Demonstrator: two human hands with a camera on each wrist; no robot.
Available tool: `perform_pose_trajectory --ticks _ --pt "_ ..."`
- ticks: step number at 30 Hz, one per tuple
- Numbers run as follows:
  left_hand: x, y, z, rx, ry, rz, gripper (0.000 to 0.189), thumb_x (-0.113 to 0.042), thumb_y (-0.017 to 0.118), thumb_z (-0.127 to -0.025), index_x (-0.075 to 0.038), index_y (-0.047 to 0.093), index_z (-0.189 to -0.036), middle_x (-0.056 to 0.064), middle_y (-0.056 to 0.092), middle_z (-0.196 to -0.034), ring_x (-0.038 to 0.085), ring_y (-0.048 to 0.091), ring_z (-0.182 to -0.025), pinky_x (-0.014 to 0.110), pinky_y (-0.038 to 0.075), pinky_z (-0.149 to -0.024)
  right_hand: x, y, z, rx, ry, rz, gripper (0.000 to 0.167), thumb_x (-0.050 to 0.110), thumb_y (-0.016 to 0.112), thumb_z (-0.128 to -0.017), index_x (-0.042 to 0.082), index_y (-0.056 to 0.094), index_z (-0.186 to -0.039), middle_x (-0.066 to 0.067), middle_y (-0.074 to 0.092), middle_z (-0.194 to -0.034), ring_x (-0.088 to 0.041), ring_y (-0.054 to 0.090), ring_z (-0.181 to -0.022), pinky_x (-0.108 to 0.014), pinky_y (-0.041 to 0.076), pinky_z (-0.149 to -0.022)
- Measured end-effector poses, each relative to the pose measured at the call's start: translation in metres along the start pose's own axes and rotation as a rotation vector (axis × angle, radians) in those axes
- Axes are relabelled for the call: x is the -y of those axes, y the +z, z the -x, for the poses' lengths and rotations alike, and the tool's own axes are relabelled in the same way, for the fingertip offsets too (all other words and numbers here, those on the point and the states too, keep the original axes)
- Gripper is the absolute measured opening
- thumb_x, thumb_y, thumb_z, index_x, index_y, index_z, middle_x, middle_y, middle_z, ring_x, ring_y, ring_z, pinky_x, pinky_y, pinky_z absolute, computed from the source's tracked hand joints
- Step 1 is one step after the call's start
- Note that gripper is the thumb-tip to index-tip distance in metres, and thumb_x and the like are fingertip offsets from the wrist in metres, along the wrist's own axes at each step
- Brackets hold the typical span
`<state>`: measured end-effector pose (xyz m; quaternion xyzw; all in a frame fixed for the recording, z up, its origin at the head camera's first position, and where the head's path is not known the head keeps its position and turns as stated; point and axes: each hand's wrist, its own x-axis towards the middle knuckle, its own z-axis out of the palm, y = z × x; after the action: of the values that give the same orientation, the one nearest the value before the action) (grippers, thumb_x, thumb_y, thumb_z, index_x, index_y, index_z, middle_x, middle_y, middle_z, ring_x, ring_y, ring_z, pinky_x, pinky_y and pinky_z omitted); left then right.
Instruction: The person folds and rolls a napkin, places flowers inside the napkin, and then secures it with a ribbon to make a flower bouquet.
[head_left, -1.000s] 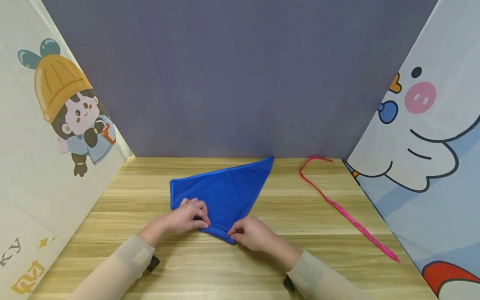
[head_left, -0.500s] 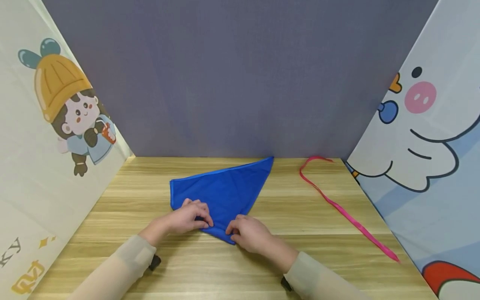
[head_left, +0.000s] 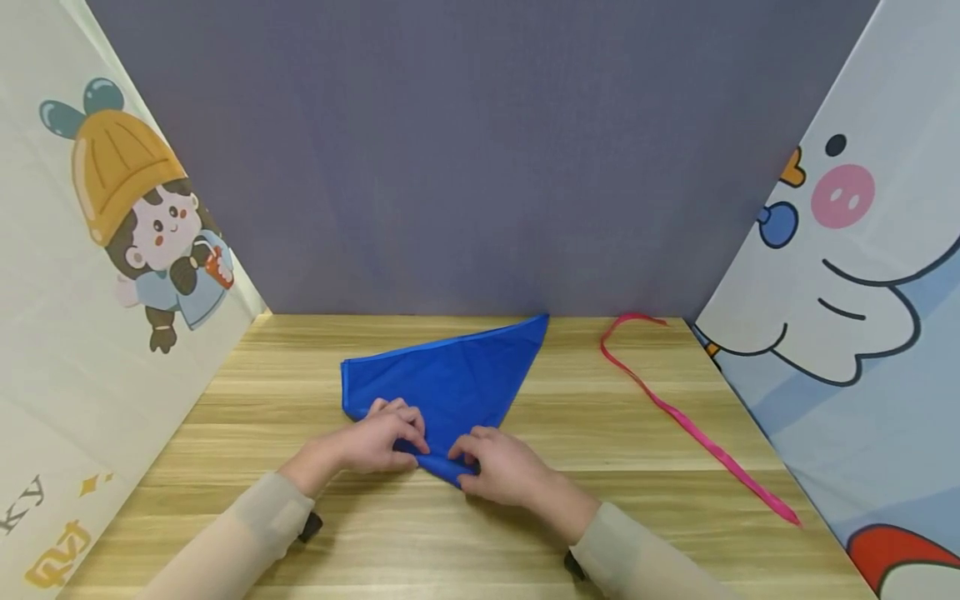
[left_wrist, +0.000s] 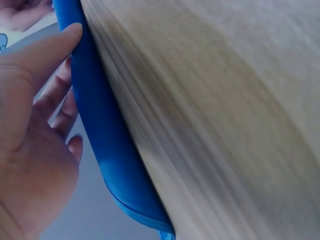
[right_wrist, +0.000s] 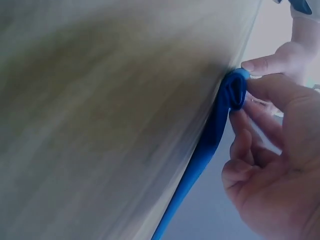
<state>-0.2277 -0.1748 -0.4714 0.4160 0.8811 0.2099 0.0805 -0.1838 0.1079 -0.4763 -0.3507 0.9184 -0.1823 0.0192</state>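
Centrally in the head view, a blue cloth (head_left: pixel 457 383) lies on a wood-grain table (head_left: pixel 420 542), its far right point reaching the table's back edge. A person's left hand (head_left: pixel 367 442) and right hand (head_left: pixel 506 467) are just apart along the near side, both narrowed on its rolled edge (head_left: pixel 442 467). The spacing probably lets the two hands turn the roll evenly; the flat part beyond seems spread out so that it can feed in without bunching. A pink ribbon (head_left: pixel 697 429) lies well apart on the right, hooked at its far end, apparently set aside so as not to catch under the cloth.

From the left wrist, the roll runs as a smooth blue tube along the tabletop. The left thumb (left_wrist: pixel 72 34) rests on its near face and the fingers (left_wrist: pixel 52 95) bend behind, a light hold that likely steadies the roll without crushing it. A hemmed end shows low in this view.

From the right wrist, the roll's open end shows loose layers curled inside. The right thumb lies against one side and bent fingers (right_wrist: pixel 242 142) meet the other, pinching right at the end, presumably so the layers cannot spring apart.
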Motion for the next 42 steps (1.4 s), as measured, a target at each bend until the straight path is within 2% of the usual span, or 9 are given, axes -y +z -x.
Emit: perform_pose_trajectory --ticks 5,11,16,20,24,28,30,37,42 --pt "0.001 -0.002 -0.001 0.027 -0.026 0.025 0.014 -0.025 0.081 -0.101 -0.025 0.087 -0.114 -0.018 0.066 -0.111 0.007 0.049 -0.11 0.042 0.027 -0.096 -0.003 -0.001 -0.002 0.031 -0.037 -0.033 0.028 0.039 0.091 -0.091 0.02 0.086 -0.112 0.011 0.065 -0.092 -0.002 0.055 -0.086 -0.021 0.052 -0.08" --pt "0.001 -0.002 -0.001 0.046 -0.056 0.041 0.015 -0.026 0.08 -0.101 -0.026 0.087 -0.114 -0.02 0.068 -0.11 0.007 0.051 -0.112 0.045 0.029 -0.099 -0.003 0.002 -0.004 0.058 -0.017 -0.059 0.036 0.046 0.092 -0.088 0.019 0.087 -0.111 0.013 0.063 -0.088 0.002 0.051 -0.08 -0.019 0.05 -0.076" --pt "0.002 0.0 -0.002 0.058 -0.068 0.069 0.014 -0.027 0.08 -0.102 -0.027 0.087 -0.114 -0.021 0.068 -0.109 0.008 0.051 -0.113 0.045 0.028 -0.099 -0.003 0.004 -0.004 0.054 -0.02 -0.052 0.026 0.04 0.09 -0.092 0.02 0.087 -0.108 0.013 0.065 -0.087 0.001 0.054 -0.078 -0.02 0.051 -0.075" --pt "0.004 0.002 -0.003 0.057 -0.066 0.092 0.015 -0.029 0.079 -0.103 -0.028 0.087 -0.114 -0.021 0.069 -0.108 0.008 0.052 -0.114 0.044 0.028 -0.099 -0.005 0.005 -0.003 0.042 -0.03 -0.043 0.015 0.029 0.085 -0.098 0.019 0.087 -0.107 0.009 0.075 -0.093 -0.005 0.067 -0.086 -0.025 0.057 -0.082" --pt "0.007 0.003 -0.004 0.025 -0.077 0.114 0.015 -0.03 0.077 -0.104 -0.029 0.087 -0.115 -0.021 0.072 -0.108 0.008 0.054 -0.113 0.043 0.03 -0.098 -0.008 0.004 -0.002 0.036 0.012 -0.147 0.01 0.021 0.08 -0.101 0.016 0.084 -0.109 0.006 0.08 -0.094 -0.007 0.071 -0.087 -0.028 0.059 -0.082" --pt "0.01 0.005 -0.005 -0.025 -0.102 0.138 0.011 -0.028 0.077 -0.104 -0.034 0.084 -0.11 -0.022 0.074 -0.103 0.006 0.055 -0.105 0.041 0.031 -0.095 -0.013 0.002 -0.002 0.031 0.064 -0.307 0.008 0.016 0.079 -0.102 0.018 0.075 -0.109 0.009 0.069 -0.079 -0.001 0.059 -0.07 -0.023 0.051 -0.067" --pt "0.011 0.005 -0.006 -0.043 -0.101 0.148 0.009 -0.027 0.077 -0.104 -0.035 0.081 -0.106 -0.021 0.074 -0.1 0.006 0.055 -0.101 0.04 0.03 -0.093 -0.015 0.002 -0.002 0.035 0.077 -0.347 0.008 0.016 0.078 -0.102 0.021 0.074 -0.107 0.011 0.067 -0.078 0.001 0.056 -0.068 -0.022 0.049 -0.066" --pt "0.011 0.003 -0.009 -0.049 -0.063 0.099 0.008 -0.026 0.076 -0.104 -0.028 0.084 -0.102 -0.02 0.075 -0.098 0.007 0.053 -0.101 0.04 0.029 -0.092 -0.019 0.001 -0.005 0.072 0.125 -0.366 0.009 0.019 0.078 -0.103 0.023 0.085 -0.104 0.013 0.076 -0.088 0.0 0.062 -0.083 -0.023 0.051 -0.076" --pt "0.013 0.005 -0.01 -0.049 -0.01 0.054 0.012 -0.029 0.074 -0.106 -0.028 0.085 -0.1 -0.017 0.067 -0.098 0.009 0.051 -0.103 0.042 0.027 -0.091 -0.016 0.0 -0.006 0.078 0.112 -0.33 0.009 0.019 0.078 -0.103 0.021 0.087 -0.103 0.013 0.081 -0.097 -0.005 0.067 -0.096 -0.027 0.054 -0.086"
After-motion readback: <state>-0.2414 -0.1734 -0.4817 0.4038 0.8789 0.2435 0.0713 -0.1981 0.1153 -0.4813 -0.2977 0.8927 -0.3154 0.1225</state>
